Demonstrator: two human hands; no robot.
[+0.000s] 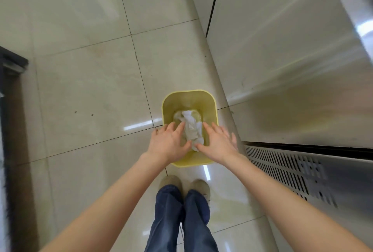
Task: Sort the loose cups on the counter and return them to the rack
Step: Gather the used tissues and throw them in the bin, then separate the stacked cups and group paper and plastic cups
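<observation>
No cups and no rack are in view. I look straight down at a yellow waste bin [189, 100] standing on the tiled floor. Crumpled white paper [191, 128] sits inside it, reaching up toward the near rim. My left hand [169, 142] and my right hand [218, 142] hover over the near side of the bin, palms down, fingers spread. The paper lies between the two hands; the fingertips are at its edges, and neither hand is closed around it.
A stainless steel cabinet [292, 60] with a vented lower panel [286, 173] runs along the right. A dark frame [12, 130] stands at the left edge. My legs and shoes [183, 201] are just behind the bin on glossy beige tiles [90, 90].
</observation>
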